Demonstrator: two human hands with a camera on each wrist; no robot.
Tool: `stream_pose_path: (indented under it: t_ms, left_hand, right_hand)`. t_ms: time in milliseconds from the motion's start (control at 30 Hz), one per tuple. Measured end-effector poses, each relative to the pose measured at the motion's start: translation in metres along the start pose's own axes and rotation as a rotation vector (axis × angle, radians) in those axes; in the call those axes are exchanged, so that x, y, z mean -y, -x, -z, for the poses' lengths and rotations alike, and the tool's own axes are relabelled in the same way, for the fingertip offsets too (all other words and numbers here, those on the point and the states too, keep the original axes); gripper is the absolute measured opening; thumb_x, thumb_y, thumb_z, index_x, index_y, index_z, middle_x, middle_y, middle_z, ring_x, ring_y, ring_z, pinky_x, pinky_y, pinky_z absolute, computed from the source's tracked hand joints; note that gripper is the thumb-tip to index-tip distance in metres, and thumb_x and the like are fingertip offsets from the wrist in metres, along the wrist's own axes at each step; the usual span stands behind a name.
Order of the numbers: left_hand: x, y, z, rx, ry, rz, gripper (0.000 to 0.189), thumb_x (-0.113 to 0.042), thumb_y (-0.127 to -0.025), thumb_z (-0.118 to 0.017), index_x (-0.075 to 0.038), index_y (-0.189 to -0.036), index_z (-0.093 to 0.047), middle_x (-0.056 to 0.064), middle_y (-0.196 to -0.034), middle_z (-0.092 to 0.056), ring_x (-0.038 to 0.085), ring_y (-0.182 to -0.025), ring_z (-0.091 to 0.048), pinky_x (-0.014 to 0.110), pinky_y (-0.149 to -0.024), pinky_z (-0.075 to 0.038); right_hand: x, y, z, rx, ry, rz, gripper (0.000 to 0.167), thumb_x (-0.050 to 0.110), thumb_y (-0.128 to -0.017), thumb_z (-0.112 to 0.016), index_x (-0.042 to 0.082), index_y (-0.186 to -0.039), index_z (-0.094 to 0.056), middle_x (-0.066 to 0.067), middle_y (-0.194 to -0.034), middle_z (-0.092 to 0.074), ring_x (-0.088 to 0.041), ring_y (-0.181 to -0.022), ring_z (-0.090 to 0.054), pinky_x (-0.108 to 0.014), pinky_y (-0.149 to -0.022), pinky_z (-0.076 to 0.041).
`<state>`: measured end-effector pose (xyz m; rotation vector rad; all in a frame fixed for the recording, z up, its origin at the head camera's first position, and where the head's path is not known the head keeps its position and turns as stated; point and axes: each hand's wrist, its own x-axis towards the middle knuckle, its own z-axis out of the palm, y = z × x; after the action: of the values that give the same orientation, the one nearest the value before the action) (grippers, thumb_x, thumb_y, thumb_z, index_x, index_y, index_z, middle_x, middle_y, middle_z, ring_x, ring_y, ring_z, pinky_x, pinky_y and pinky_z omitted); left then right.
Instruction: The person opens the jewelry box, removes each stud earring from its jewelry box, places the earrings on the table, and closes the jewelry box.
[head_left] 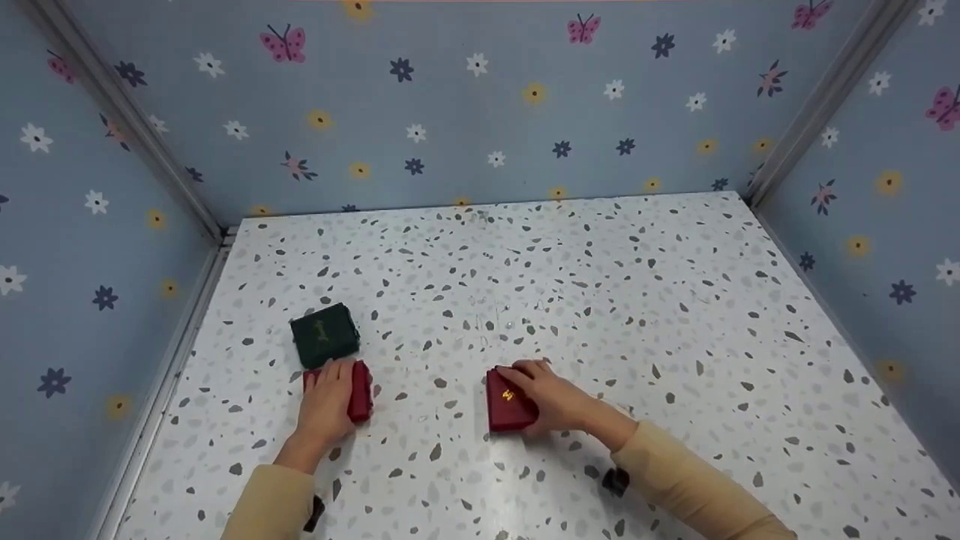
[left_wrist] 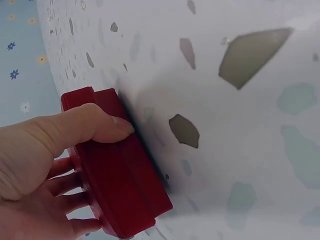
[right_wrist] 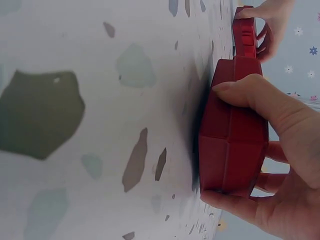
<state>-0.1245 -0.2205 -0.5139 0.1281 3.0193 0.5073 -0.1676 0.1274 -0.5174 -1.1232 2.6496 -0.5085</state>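
1 dark green box (head_left: pixel 326 335) and 2 red boxes (head_left: pixel 506 414) are lying on 1 speckled tabletop (head_left: pixel 600 285). 2 hands are showing: the left hand (head_left: pixel 326 401) is gripping 1 red box, the right hand (head_left: pixel 553 397) 1 more. 2 tan sleeves (head_left: pixel 694 480) are covering the arms, and 2 black objects (head_left: pixel 616 481) are showing beside them. 3 patterned walls (head_left: pixel 517 45) are standing around, bearing 5 pink butterflies (head_left: pixel 283 46): 1 left, 3 far, 1 right.

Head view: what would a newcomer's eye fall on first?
The left red box, in the left hand, and the gold-marked right red box, in the right hand, stand out against the pale speckled tabletop. A dark green box lies just beyond the left one.
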Motion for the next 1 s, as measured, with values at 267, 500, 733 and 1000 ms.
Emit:
stream_pose_path:
  t_ms: [267,500,733,1000]
  left_hand:
    - [0.004,0.001,0.002,0.035,0.018,0.034,0.093,0.004,-0.052,-0.080,0.007,-0.129,-0.027,0.030,-0.129,-0.032,0.044,-0.122,-0.023,0.061,-0.095,-0.019]
    - [0.004,0.002,0.004,0.044,0.004,0.036,0.090,0.004,-0.054,-0.078,0.009,-0.128,-0.027,0.030,-0.129,-0.032,0.045,-0.122,-0.023,0.061,-0.095,-0.018]
    - [-0.001,0.002,0.010,0.077,-0.013,0.054,0.091,0.002,-0.057,-0.077,0.009,-0.131,-0.024,0.030,-0.132,-0.029,0.045,-0.123,-0.020,0.061,-0.096,-0.016]
    - [-0.017,0.003,0.017,0.094,-0.054,0.035,0.088,0.002,-0.062,-0.074,0.012,-0.132,-0.022,0.032,-0.133,-0.024,0.046,-0.123,-0.020,0.059,-0.097,-0.017]
  right_hand:
    - [0.001,0.000,0.000,0.006,-0.014,-0.011,0.098,0.025,-0.058,-0.079,0.014,-0.140,-0.026,-0.010,-0.129,-0.035,-0.023,-0.113,-0.034,-0.034,-0.084,-0.043]
    - [0.001,0.000,-0.003,0.003,-0.031,-0.020,0.099,0.026,-0.058,-0.080,0.014,-0.140,-0.025,-0.011,-0.130,-0.034,-0.023,-0.114,-0.034,-0.035,-0.085,-0.043]
    - [0.001,0.000,-0.003,-0.004,-0.024,-0.015,0.097,0.027,-0.059,-0.079,0.013,-0.140,-0.026,-0.011,-0.129,-0.034,-0.024,-0.114,-0.034,-0.035,-0.086,-0.042]
    - [0.002,0.001,-0.004,0.004,-0.030,-0.031,0.098,0.027,-0.059,-0.080,0.014,-0.140,-0.026,-0.011,-0.130,-0.034,-0.024,-0.114,-0.034,-0.035,-0.086,-0.042]
